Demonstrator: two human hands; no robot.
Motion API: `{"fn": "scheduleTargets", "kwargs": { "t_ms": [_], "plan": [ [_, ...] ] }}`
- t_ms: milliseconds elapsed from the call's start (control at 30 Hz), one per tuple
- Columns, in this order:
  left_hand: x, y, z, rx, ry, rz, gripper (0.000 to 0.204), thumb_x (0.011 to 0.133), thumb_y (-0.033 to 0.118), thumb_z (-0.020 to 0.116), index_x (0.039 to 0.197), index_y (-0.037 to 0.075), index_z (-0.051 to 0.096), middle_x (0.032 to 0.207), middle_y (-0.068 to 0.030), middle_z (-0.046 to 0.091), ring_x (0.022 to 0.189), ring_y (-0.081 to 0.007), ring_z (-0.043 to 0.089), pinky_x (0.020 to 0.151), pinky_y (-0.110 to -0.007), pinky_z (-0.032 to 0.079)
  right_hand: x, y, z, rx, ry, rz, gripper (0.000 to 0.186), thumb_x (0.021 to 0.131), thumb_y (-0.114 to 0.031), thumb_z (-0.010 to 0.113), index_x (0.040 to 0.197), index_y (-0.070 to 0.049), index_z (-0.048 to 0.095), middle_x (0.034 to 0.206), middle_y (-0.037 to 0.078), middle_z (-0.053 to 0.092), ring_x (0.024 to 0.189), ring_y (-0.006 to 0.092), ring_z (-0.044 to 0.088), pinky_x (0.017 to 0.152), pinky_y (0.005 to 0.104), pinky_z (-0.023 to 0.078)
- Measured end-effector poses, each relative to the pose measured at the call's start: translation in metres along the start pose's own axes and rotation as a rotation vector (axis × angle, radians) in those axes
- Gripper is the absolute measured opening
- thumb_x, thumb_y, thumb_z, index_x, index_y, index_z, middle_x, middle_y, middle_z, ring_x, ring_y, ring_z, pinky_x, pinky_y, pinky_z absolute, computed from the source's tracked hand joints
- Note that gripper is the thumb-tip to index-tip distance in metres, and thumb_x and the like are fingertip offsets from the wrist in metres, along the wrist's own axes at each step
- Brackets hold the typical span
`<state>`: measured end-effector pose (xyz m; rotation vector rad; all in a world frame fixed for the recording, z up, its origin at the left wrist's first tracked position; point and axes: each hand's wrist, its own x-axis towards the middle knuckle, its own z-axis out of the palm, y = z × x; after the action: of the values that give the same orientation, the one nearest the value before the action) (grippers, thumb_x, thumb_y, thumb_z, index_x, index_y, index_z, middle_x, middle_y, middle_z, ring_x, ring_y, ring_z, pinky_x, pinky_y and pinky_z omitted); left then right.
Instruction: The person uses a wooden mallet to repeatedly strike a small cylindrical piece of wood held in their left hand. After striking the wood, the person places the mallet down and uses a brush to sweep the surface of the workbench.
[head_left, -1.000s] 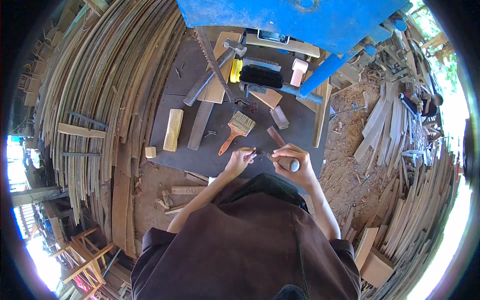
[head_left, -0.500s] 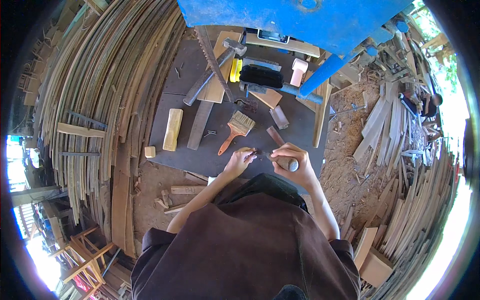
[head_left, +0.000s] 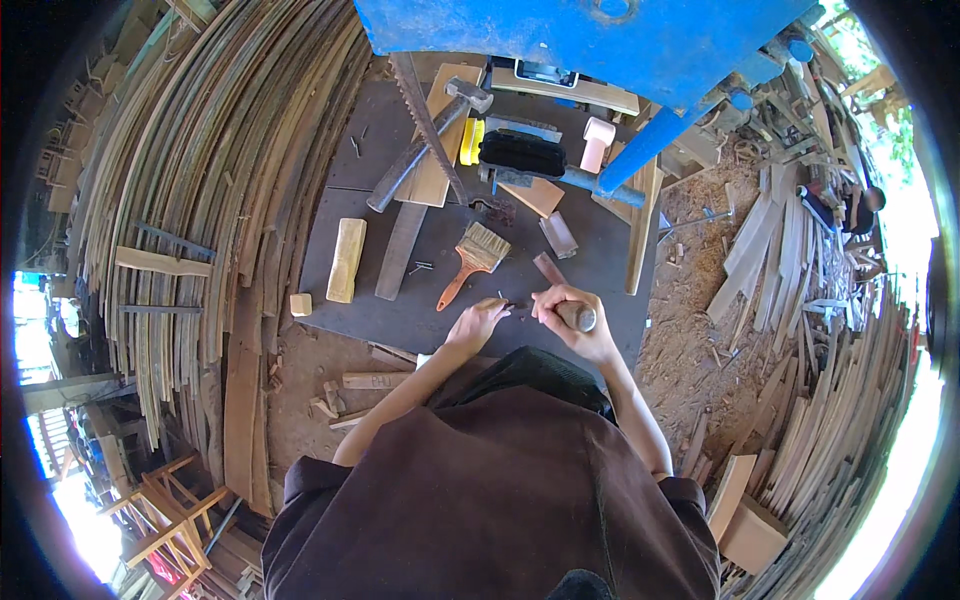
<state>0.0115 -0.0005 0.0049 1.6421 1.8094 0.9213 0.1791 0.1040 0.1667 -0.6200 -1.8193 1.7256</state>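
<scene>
My left hand (head_left: pixel 478 325) is over the near edge of the dark tabletop (head_left: pixel 450 225), its fingers pinched together. Something small and dark shows at the fingertips, too small to name. To its right, my right hand (head_left: pixel 578 338) is wrapped round a tool with a round wooden handle (head_left: pixel 579 316), whose butt end faces me. The tool's working end is hidden by my fingers. Just beyond that hand lies a narrow reddish-brown strip (head_left: pixel 548 268). A paintbrush (head_left: pixel 473 262) with an orange handle rests farther left, its bristles pointing away.
Farther back are a hammer (head_left: pixel 430 140), a saw blade (head_left: pixel 425 120), a yellow object (head_left: pixel 472 141) and a black brush-like block (head_left: pixel 522 154). A wood block (head_left: pixel 346 260) lies on the left. A blue machine (head_left: pixel 600 45) overhangs the far side. Stacked planks (head_left: pixel 210 180) stand left.
My right hand has shifted slightly up and left with the wooden-handled tool, whose handle has turned more toward me. My left hand has barely moved.
</scene>
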Motion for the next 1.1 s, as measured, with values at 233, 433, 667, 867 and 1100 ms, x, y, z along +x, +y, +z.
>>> {"fn": "scheduleTargets", "kwargs": {
  "t_ms": [233,433,667,867,1100],
  "plan": [
    [0.013,0.03,-0.015,0.111,0.102,0.265,0.018,0.087,0.013,0.06,0.102,0.004,0.057,0.097,-0.0102,0.061,0.082,-0.029,0.065,0.067,-0.035,0.054,0.008,-0.044,0.002,-0.036,0.001,-0.028,0.009,0.08,0.006,0.059,0.076,0.0,0.054,0.075,0.006,0.059,0.072,0.0124,0.055,0.068,0.0261,0.045],
    [0.0,0.005,0.008,0.187,-0.086,0.181,0.019,0.087,0.014,0.058,0.103,0.004,0.058,0.094,-0.0109,0.06,0.08,-0.0272,0.065,0.068,-0.035,0.055,0.016,0.01,0.002,-0.04,-0.025,-0.003,0.01,0.081,0.006,0.06,0.076,0.001,0.053,0.075,0.006,0.059,0.072,0.0117,0.055,0.067,0.026,0.045],
    [0.007,0.012,0.001,0.12,0.029,0.266,0.02,0.087,0.012,0.058,0.104,0.003,0.058,0.094,-0.0113,0.06,0.081,-0.027,0.065,0.068,-0.034,0.055,0.014,0.005,0.0,-0.018,0.029,-0.029,0.008,0.079,0.004,0.062,0.076,0.0,0.056,0.073,0.004,0.06,0.07,0.0092,0.055,0.065,0.025,0.045],
    [0.008,0.005,0.003,0.066,-0.008,0.27,0.02,0.087,0.008,0.056,0.107,0.004,0.058,0.101,-0.0099,0.06,0.083,-0.0276,0.066,0.068,-0.034,0.055,0.016,0.011,-0.006,0.08,0.036,0.0,0.009,0.08,0.006,0.059,0.077,0.0,0.055,0.075,0.004,0.06,0.072,0.0099,0.055,0.067,0.0255,0.045],
    [-0.001,-0.002,0.0,0.034,-0.025,0.223,0.022,0.087,0.01,0.059,0.108,0.004,0.056,0.103,-0.0107,0.061,0.086,-0.0299,0.064,0.071,-0.036,0.054,0.017,0.019,-0.008,0.119,0.041,0.046,0.008,0.081,0.005,0.059,0.076,0.0,0.055,0.076,0.006,0.061,0.072,0.011,0.056,0.066,0.026,0.045]
  ]
}}
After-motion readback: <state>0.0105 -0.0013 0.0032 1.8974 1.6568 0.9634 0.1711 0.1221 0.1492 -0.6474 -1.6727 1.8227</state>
